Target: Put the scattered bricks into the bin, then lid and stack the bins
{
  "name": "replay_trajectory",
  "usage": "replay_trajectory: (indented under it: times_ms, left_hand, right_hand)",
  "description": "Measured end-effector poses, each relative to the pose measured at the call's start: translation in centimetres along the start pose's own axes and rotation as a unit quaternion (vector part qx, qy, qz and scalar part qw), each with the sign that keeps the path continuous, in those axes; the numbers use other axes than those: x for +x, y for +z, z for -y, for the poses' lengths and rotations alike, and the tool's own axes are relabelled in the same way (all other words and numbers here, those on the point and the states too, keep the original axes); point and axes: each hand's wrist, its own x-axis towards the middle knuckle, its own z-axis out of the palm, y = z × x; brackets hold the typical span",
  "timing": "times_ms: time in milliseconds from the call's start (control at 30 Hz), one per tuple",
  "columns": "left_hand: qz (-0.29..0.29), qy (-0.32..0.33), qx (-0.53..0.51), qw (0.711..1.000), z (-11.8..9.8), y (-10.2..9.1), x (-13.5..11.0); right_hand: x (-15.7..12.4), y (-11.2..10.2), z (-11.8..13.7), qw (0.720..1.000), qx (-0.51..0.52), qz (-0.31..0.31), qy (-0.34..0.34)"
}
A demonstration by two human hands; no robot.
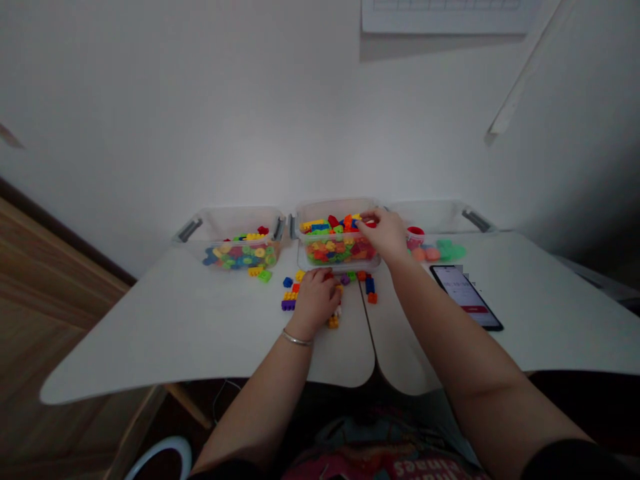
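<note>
My left hand (317, 297) rests palm down over a cluster of colourful toy building bricks on the table, its fingers curled. A purple brick (289, 305) and a blue brick (287, 282) lie to its left. What sits under the fingers is mostly hidden. My right hand (387, 231) reaches over the right side of the middle clear bin (336, 208), which is full of mixed bricks. Its thumb and fingers are bent together among the top bricks, with some red showing between them; the piece itself is unclear. Right of the left hand lies a blue-and-orange row of bricks (371, 287).
A left clear bin (225, 219) holds more bricks; yellow and green pieces (260, 273) lie before it. A right clear bin (440, 211) stands behind my right arm, with green and orange pieces visible. A phone (466, 297) lies on the white table (200, 340). A seam splits the tabletop.
</note>
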Motion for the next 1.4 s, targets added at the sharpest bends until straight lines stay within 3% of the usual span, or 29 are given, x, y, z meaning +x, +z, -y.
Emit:
replay_trajectory:
  times_ms: [100,300,367,567,667,800,933,1400]
  left_hand:
    - [0.003,0.000,0.000,1.000,-0.1,-0.1,0.0]
    - [0.007,-0.001,0.004,1.000,-0.1,-0.4,0.0]
    - [0.006,-0.001,0.006,1.000,-0.1,-0.3,0.0]
    - [0.001,0.002,0.007,1.000,-0.1,-0.1,0.0]
    - [0.001,0.001,0.004,1.000,-0.1,-0.1,0.1]
    - [-0.005,0.003,0.002,1.000,-0.2,0.1,0.2]
    - [-0.005,0.004,0.007,1.000,-0.2,0.1,0.2]
    - [-0.006,0.005,0.001,1.000,-0.2,0.1,0.2]
  right_hand:
    - [0.1,-0.4,-0.7,0.998,0.056,0.003,-0.025]
    - [-3.2,-2.3,-2.0,0.984,0.130,-0.103,-0.073]
    - [-5.1,-2.5,-2.6,0.984,0.142,-0.068,-0.084]
    - [-9.2,-1.0,-6.6,0.981,0.133,0.127,-0.061]
    - [-9.9,-0.6,-8.4,0.972,0.104,0.179,-0.111]
    - [-10.5,-0.4,-9.0,0.963,0.042,0.194,-0.183]
    - [-10.8,-0.5,-8.7,0.959,-0.014,0.199,-0.203]
    - [-10.8,-1.6,-9.4,0.966,-0.079,0.210,-0.129]
